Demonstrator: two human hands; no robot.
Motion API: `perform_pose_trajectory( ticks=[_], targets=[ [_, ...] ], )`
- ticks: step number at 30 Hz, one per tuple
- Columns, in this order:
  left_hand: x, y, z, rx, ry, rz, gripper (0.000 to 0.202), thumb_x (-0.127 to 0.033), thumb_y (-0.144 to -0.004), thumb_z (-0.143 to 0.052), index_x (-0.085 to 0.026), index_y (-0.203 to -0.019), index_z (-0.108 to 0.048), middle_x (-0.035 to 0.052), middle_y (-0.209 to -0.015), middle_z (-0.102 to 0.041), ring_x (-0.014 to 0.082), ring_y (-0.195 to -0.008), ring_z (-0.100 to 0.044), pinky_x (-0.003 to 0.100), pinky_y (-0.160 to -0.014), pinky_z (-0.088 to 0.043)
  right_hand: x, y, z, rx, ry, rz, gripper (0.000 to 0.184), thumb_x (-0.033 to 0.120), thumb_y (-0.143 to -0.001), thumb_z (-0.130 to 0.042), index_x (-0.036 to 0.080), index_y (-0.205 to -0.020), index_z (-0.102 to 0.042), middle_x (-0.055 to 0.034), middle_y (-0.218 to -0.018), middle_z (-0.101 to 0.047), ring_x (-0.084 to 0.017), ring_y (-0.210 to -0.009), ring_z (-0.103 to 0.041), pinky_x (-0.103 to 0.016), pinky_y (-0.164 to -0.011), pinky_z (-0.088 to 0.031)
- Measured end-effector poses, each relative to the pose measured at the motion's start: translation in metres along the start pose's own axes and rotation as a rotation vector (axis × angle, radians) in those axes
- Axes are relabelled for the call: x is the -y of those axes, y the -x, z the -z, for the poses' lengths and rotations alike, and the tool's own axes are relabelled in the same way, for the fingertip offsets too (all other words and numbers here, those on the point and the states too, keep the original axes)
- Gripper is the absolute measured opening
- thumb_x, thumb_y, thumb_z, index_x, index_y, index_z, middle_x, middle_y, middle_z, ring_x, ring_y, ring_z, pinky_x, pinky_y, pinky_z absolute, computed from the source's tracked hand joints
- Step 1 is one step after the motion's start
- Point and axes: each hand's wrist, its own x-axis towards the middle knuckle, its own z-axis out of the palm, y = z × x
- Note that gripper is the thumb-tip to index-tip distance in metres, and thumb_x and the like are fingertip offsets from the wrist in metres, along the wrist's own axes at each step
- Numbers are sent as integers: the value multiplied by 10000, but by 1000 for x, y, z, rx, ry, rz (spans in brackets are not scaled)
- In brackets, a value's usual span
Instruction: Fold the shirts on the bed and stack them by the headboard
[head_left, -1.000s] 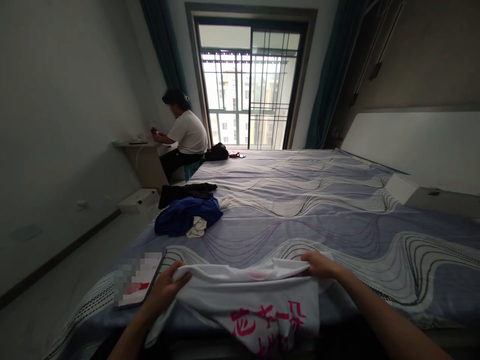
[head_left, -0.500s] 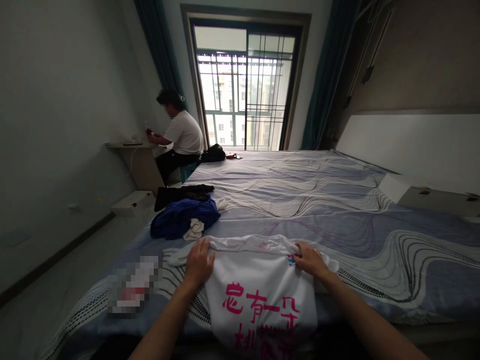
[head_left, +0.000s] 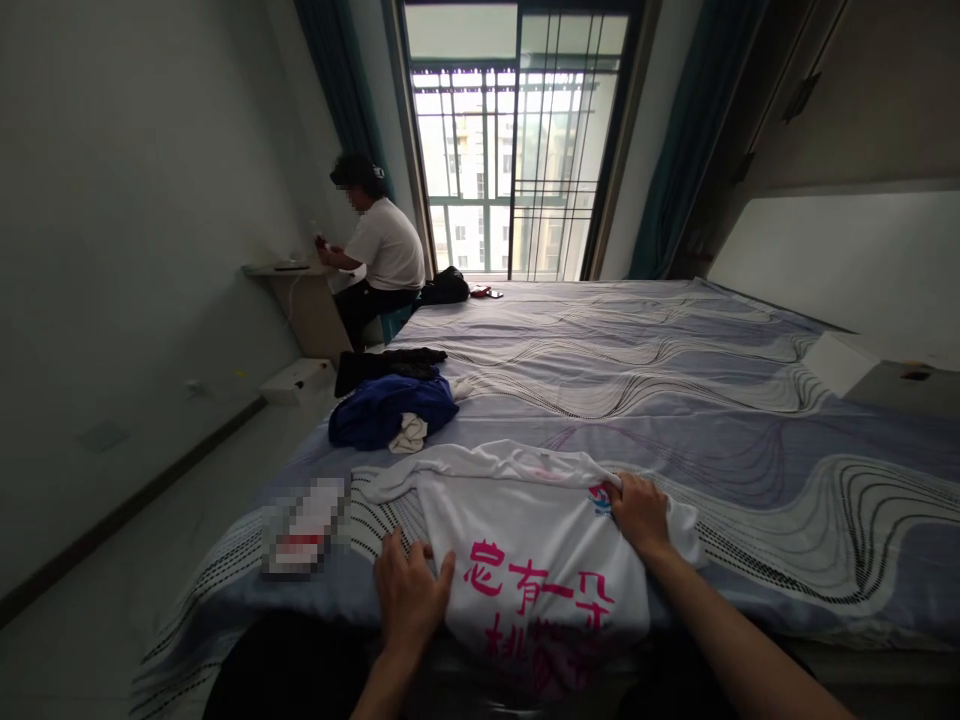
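Observation:
A white T-shirt (head_left: 525, 520) with pink printed characters lies front up at the near edge of the bed, its lower part hanging over the edge. My left hand (head_left: 411, 585) is beside the shirt's left side, fingers apart and holding nothing. Next to the small chest logo, my right hand (head_left: 641, 510) has its fingers closed on the shirt near the shoulder on the right. The collar and the left sleeve lie spread on the sheet.
Crumpled blue clothing (head_left: 394, 408) and black clothing (head_left: 386, 368) lie on the bed's left side. A blurred flat item (head_left: 307, 530) is nearer. A white box (head_left: 892, 375) stands at right. Another person (head_left: 386, 245) sits at a small desk (head_left: 300, 300) beyond.
My left hand has let go of the shirt's upper left edge and come down toward me along its side. My right hand stays at the logo side. The view has shifted.

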Motion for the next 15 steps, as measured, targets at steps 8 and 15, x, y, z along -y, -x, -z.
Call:
perform_pose_trajectory(
  ticks=[8, 15],
  targets=[
    [-37, -3, 13, 522, 1286, 667, 501, -606, -831, -593, -201, -1112, -682, 134, -1066, -748, 345, -1088, -684, 523, -952, -539, 0, 2, -1, 5, 3, 0, 285, 396, -1010, -456, 190, -1068, -645, -134, -1079, -698, -300, -1034, -595, -401, -887, -367],
    [-44, 25, 20, 1088, 1740, 871, 756, -690, -732, -675, -121, -1229, -661, 165, -1140, -751, 364, -1246, -612, 513, -1117, -428, 0, 2, -3, -23, 6, 3, 286, 405, -1012, -467, 176, -1032, -637, -127, -1069, -695, -300, -1026, -592, -397, -868, -364]
  ],
)
